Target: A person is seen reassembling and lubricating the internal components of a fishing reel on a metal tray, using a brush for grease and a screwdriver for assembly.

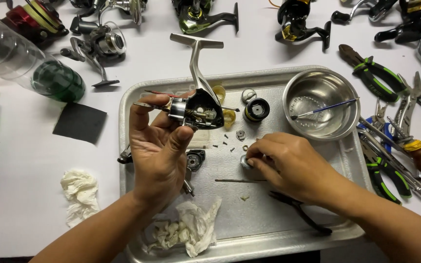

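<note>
Two hands work over a dented metal tray point(137, 102) on the white worktop point(20, 195). The left hand point(157, 146) grips an opened silver reel body point(198, 109), its inner gears exposed and stem pointing up. The right hand point(288, 163) pinches a small round metal part point(246, 161) on the tray floor. Disassembly looks well advanced: loose screws point(225, 142), a black spool point(257, 109) and a side cover point(195, 159) lie separate; reassembly remains.

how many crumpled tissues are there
2: one crumpled tissue on the white table left of the metal tray, another tissue inside the tray's near edge by the left wrist.
</note>
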